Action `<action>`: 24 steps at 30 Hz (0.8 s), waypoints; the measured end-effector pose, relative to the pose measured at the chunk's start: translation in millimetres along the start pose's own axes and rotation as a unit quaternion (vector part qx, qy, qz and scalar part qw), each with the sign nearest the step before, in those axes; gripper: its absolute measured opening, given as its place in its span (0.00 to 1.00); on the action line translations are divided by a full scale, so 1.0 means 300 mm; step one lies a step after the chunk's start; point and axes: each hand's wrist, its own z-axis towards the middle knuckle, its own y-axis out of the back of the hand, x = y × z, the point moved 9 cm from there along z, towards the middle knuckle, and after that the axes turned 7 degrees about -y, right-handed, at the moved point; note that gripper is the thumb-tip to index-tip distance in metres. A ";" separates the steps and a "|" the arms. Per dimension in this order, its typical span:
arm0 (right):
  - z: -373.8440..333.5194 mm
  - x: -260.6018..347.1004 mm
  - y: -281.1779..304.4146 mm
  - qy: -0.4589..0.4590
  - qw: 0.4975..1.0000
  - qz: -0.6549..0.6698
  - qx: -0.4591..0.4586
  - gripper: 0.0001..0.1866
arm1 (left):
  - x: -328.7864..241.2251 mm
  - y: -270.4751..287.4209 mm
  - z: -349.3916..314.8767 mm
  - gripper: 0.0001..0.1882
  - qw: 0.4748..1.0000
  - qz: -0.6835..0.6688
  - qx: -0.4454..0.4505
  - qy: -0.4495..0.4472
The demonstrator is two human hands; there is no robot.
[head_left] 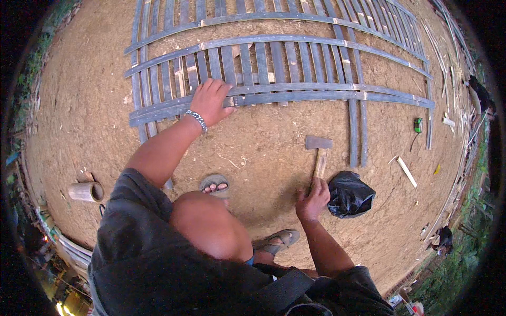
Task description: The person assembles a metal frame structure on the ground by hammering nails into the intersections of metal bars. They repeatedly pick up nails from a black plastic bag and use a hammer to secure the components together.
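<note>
A lattice panel of grey bamboo strips (292,95) lies on the ground in front of me. My left hand (210,100) is over its near cross strips, left of the middle, fingers bent across them and thumb on the near side. A chain bracelet circles that wrist. In my right hand (314,200) is the wooden handle of a hammer (319,143), gripped near its lower end. The dark, blocky head points away from me and stays apart from the panel. Just right of that hand sits a black plastic bag (351,195).
On the bare earth to the right are a green tape measure (418,125) and a pale split stick (406,172). A cut bamboo tube (86,191) lies at the left. Two long strips (358,134) jut from the panel toward me. My sandalled feet (279,241) are below.
</note>
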 end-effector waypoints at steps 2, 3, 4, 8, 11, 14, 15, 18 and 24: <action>0.010 0.110 -0.008 0.097 0.994 0.004 0.045 0.39 | 0.005 0.006 0.009 0.37 1.000 -0.003 0.007 0.002; 0.032 0.184 -0.013 0.128 0.989 0.003 0.069 0.38 | 0.007 0.014 0.010 0.36 1.000 0.001 0.004 0.001; 0.058 0.264 -0.018 0.159 0.983 0.001 0.094 0.38 | 0.011 0.020 0.008 0.36 1.000 0.004 0.001 0.000; 0.233 0.493 -0.086 0.235 0.966 0.023 0.108 0.35 | -0.012 0.070 0.022 0.35 1.000 -0.016 -0.005 0.000; 0.387 0.673 -0.098 0.274 0.959 0.002 0.073 0.35 | -0.021 0.124 0.027 0.34 1.000 -0.026 -0.008 0.001; 0.505 0.810 -0.161 0.262 0.944 -0.106 0.169 0.38 | -0.028 0.155 0.026 0.33 0.999 -0.033 -0.034 -0.011; 0.548 0.830 -0.186 0.239 0.949 -0.100 0.179 0.37 | -0.034 0.162 0.027 0.33 0.998 -0.038 -0.044 -0.021; 0.629 0.855 -0.239 0.208 0.958 -0.085 0.178 0.36 | -0.044 0.175 0.042 0.32 0.999 -0.038 -0.007 -0.002; 0.514 0.782 -0.170 0.271 0.950 -0.086 0.127 0.34 | -0.019 0.150 0.030 0.31 1.000 -0.023 0.011 0.012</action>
